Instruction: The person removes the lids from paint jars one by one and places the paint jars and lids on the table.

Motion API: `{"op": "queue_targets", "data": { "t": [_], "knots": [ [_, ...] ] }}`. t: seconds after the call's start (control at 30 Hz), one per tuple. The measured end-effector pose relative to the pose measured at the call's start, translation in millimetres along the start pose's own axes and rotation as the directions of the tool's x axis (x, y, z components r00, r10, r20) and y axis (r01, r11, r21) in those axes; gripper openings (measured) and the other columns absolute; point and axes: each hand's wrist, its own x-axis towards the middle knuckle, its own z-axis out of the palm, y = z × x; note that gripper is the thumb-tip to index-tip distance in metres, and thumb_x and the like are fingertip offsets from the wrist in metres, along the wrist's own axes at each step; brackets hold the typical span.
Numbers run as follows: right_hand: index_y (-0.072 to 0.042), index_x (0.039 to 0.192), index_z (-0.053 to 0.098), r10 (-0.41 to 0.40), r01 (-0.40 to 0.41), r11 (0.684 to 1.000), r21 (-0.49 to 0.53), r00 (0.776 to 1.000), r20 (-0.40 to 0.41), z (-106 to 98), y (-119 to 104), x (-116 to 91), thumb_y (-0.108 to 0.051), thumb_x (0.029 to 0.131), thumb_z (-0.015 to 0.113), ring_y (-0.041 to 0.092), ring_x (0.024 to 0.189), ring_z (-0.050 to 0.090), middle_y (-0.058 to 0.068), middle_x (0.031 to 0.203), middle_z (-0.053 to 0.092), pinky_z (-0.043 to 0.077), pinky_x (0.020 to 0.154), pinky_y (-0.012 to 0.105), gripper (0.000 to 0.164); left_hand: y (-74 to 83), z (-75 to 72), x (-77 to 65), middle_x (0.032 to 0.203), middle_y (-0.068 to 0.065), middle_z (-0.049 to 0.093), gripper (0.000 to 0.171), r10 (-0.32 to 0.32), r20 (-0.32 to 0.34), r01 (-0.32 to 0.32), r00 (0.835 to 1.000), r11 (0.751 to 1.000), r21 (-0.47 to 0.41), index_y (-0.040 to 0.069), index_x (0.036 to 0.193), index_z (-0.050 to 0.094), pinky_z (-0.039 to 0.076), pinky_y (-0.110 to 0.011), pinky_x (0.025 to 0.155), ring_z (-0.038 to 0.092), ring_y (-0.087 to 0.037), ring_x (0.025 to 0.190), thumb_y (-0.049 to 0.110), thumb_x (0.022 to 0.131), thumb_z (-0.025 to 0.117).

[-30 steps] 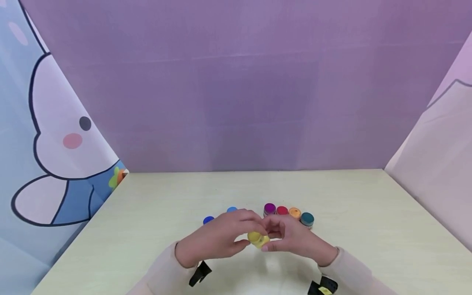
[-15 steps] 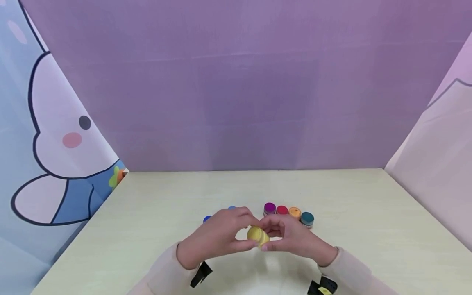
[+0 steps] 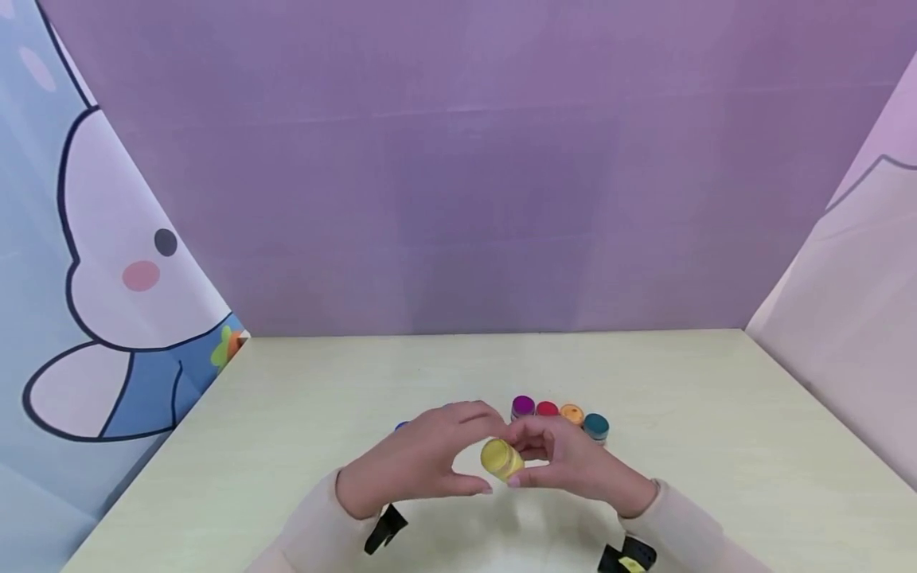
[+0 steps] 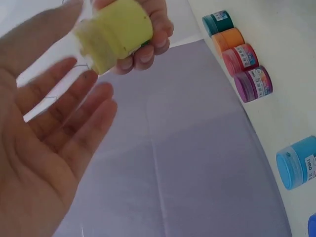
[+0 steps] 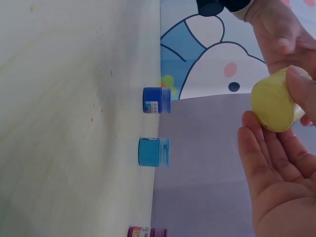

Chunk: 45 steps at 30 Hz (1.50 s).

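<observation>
My right hand holds a small yellow paint jar between thumb and fingers, tilted above the table with its lid end toward my left hand. In the right wrist view the jar's rounded base faces the camera. My left hand is spread around the lid end with its thumb apart from the jar. In the left wrist view the left fingers are loosely extended, and the fingertips come close to the lid rim; whether one touches it I cannot tell.
On the pale table behind my hands stand purple, red, orange and dark green jars. Light blue and dark blue jars stand to the left, mostly hidden in the head view. A purple cloth hangs behind the table.
Half a second ago the left thumb and fingers were at the jar's lid; now the thumb has moved away from it. The right hand keeps its hold, and the jar stays in nearly the same place.
</observation>
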Motion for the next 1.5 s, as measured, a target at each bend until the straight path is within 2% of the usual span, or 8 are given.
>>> {"op": "queue_targets", "data": {
  "t": [0.1,0.2,0.5,0.67,0.83,1.07,1.27,1.5],
  "knots": [
    [-0.006,0.106,0.056,0.004,-0.005,0.999,0.032,1.0,0.025,0,0,0,-0.013,0.079,0.069,0.023,0.09,0.06,0.009,0.1,0.061,0.047,0.081,0.037,0.03,-1.3,-1.0,-0.9,0.108,0.006,0.052,0.042,0.08,0.035,-0.078,0.996,0.996,-0.05,0.013,0.109,0.054,0.036,-0.015,0.087,0.047,-0.004,0.101,0.001,0.071,0.068],
    [-0.006,0.107,0.055,0.019,-0.021,0.999,0.05,0.999,0.048,1,0,1,-0.014,0.08,0.068,0.024,0.091,0.06,0.01,0.1,0.061,0.047,0.082,0.037,0.031,-2.1,0.2,-1.6,0.106,0.005,0.054,0.041,0.125,0.033,-0.123,0.992,0.99,-0.064,0.013,0.105,0.054,0.037,-0.014,0.085,0.048,-0.005,0.099,-0.007,0.07,0.063],
    [-0.008,0.105,0.057,0.039,-0.039,0.999,0.001,0.998,0.041,3,-3,0,-0.015,0.08,0.069,0.022,0.09,0.06,0.007,0.099,0.062,0.047,0.082,0.039,0.029,-1.6,1.7,-3.0,0.099,0.007,0.055,0.033,0.112,-0.014,-0.113,0.994,0.993,-0.023,0.014,0.099,0.055,0.039,-0.011,0.078,0.051,-0.003,0.089,0.0,0.072,0.067],
    [-0.009,0.103,0.058,0.012,-0.012,0.999,-0.046,1.0,0.008,3,-3,1,-0.015,0.079,0.07,0.02,0.088,0.06,0.006,0.099,0.061,0.047,0.081,0.038,0.028,-0.2,0.3,-3.6,0.098,0.01,0.056,0.029,0.008,-0.014,-0.009,1.0,1.0,-0.018,0.016,0.101,0.057,0.039,-0.011,0.075,0.051,0.0,0.086,0.01,0.075,0.069],
    [-0.009,0.105,0.057,-0.015,0.014,0.999,-0.046,1.0,-0.016,2,-1,1,-0.012,0.079,0.069,0.02,0.089,0.06,0.006,0.1,0.06,0.048,0.081,0.037,0.029,0.7,-2.4,-2.9,0.095,0.01,0.056,0.027,-0.093,-0.024,0.093,0.995,0.995,-0.034,0.016,0.101,0.058,0.04,-0.012,0.075,0.052,-0.001,0.084,0.014,0.076,0.07],
    [-0.006,0.106,0.056,0.012,-0.013,1.0,-0.027,0.998,-0.059,1,0,-1,-0.013,0.08,0.068,0.021,0.087,0.06,0.009,0.098,0.059,0.048,0.08,0.04,0.029,0.1,-4.8,-3.2,0.096,0.007,0.053,0.027,-0.136,-0.064,0.135,0.989,0.991,-0.028,0.012,0.099,0.056,0.041,-0.012,0.075,0.052,-0.002,0.082,0.011,0.075,0.068],
    [-0.001,0.107,0.054,0.019,-0.018,1.0,0.005,0.994,-0.111,-1,-2,-1,-0.01,0.08,0.068,0.023,0.089,0.059,0.014,0.099,0.057,0.047,0.081,0.035,0.031,-0.1,-11.2,-3.1,0.098,0.007,0.052,0.027,-0.227,-0.066,0.229,0.972,0.973,0.03,0.012,0.099,0.056,0.043,-0.013,0.073,0.054,-0.005,0.079,0.013,0.075,0.069],
    [0.0,0.107,0.052,0.01,-0.009,1.0,0.01,0.989,-0.146,-2,-2,-1,-0.008,0.079,0.068,0.022,0.091,0.058,0.016,0.1,0.055,0.047,0.082,0.033,0.032,-0.7,-12.0,-5.8,0.094,0.006,0.053,0.026,-0.311,-0.002,0.311,0.95,0.948,0.068,0.011,0.097,0.057,0.044,-0.017,0.071,0.051,-0.005,0.077,0.014,0.075,0.069]
  ]
}}
